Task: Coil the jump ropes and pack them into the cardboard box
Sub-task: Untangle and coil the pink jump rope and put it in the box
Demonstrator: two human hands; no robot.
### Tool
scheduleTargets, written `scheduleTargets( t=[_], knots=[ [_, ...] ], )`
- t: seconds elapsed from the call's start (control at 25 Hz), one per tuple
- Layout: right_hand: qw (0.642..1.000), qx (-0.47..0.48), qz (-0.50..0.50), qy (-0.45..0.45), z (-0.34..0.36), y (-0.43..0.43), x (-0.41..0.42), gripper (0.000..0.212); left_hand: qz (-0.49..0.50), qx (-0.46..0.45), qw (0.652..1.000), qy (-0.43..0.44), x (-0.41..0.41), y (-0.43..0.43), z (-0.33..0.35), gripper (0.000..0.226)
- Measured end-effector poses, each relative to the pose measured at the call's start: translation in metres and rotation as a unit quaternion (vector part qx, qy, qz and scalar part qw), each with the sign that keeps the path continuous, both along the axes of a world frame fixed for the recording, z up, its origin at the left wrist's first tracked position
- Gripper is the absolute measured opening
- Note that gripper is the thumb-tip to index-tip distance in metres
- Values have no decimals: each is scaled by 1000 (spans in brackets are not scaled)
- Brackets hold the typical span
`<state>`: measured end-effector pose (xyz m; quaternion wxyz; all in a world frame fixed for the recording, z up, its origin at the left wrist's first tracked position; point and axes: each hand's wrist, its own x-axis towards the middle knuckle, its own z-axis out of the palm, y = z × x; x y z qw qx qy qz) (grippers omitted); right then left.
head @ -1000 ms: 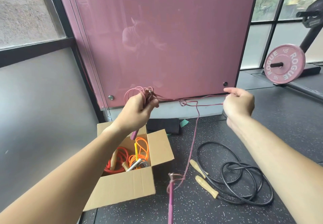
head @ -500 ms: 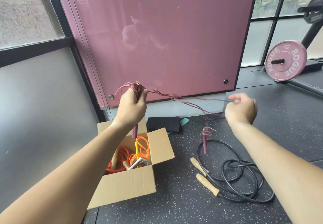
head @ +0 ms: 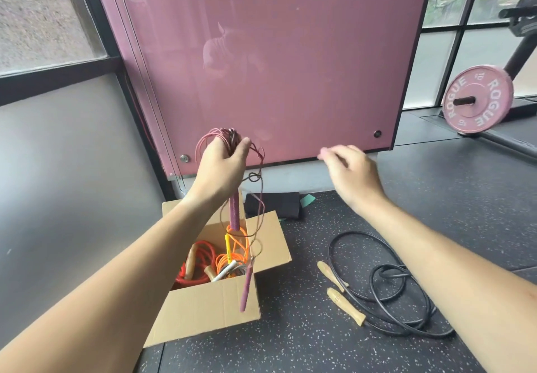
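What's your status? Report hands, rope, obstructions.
Left hand grips pink rope coil above cardboard box. Right hand open, empty. Black rope loose on floor. Box top open.

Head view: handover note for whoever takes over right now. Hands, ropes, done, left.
Left hand: grips the pink jump rope, bunched in a coil above the cardboard box. Loose strands and both handles hang over the box.
Right hand: open, holds nothing, slightly blurred.
Done: orange rope and red rope lie in the box.
Left: put the pink coil in. Then coil and pack the black jump rope, which lies in loose loops on the floor to the right of the box.
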<state>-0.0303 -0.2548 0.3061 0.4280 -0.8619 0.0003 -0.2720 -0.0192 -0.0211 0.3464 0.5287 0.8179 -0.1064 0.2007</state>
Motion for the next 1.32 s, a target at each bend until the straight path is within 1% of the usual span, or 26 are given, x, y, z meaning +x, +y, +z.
scheduleTargets(
  t=[0.04, 0.08, 0.16, 0.2, 0.28, 0.32, 0.36, 0.4, 0.44, 0.48, 0.52, 0.56, 0.6, 0.64, 0.72, 0.8, 0.88, 0.96, 1.12, 1.24, 1.32],
  knots=[
    [996, 42, 63, -56, 13, 19, -6, 27, -8, 26, 1000, 0, -1, -2, -4, 36],
    [989, 47, 114, -78, 23, 36, -12, 24, -14, 40, 999, 2, -2, -5, -7, 36],
    [986, 19, 160, -42, 25, 64, -20, 21, -29, 32, 999, 6, -1, -6, -9, 34],
    [987, 17, 159, -25, 20, 71, -22, 20, -38, 19, 999, 9, 0, -4, -8, 33],
    [989, 15, 133, -65, 13, 75, -19, 13, -61, 6, 998, 17, 1, 1, -7, 32],
    [988, 16, 128, -82, 14, 73, -17, 10, -66, 14, 998, 21, 0, 3, -9, 33],
    [988, 20, 137, -69, 18, 69, -16, 8, -66, 27, 997, 25, -1, 2, -12, 34],
    [986, 19, 161, -28, 22, 65, -18, 6, -61, 41, 997, 27, -2, 1, -13, 34],
    [982, -9, 187, 29, 25, 61, -19, 8, -50, 46, 997, 27, -4, -1, -12, 33],
    [974, -62, 199, 88, 25, 55, -20, 12, -30, 26, 999, 29, -4, 1, -9, 32],
    [964, -123, 191, 140, 21, 49, -21, 14, -2, -21, 999, 34, -1, 6, -5, 30],
    [955, -164, 167, 182, 14, 40, -21, 13, 26, -82, 995, 39, 4, 15, 1, 29],
    [952, -172, 139, 210, 6, 31, -22, 12, 50, -137, 989, 40, 9, 28, 6, 29],
    [955, -150, 118, 225, -1, 23, -22, 12, 65, -169, 983, 38, 13, 40, 7, 29],
    [971, -78, 104, 203, -7, 16, -22, 20, 50, -180, 982, 38, 14, 47, 3, 29],
    [979, -8, 140, 151, 1, 30, -24, 28, 1, -160, 986, 43, 11, 32, -2, 29],
    [970, 69, 200, 117, 13, 53, -26, 29, -25, -116, 992, 45, 5, 15, -3, 28],
    [962, 125, 220, 106, 16, 68, -25, 30, -54, -76, 994, 50, 3, 6, -5, 28],
    [975, 142, 143, 90, 12, 76, -21, 26, -83, -30, 995, 49, -4, 3, -13, 32],
    [993, 102, 61, 28, 4, 81, -20, 17, -100, -30, 993, 61, -4, 0, -15, 31],
    [994, 90, 52, -28, 0, 77, -15, 15, -81, -7, 994, 69, -1, 0, -17, 29]
  ],
)
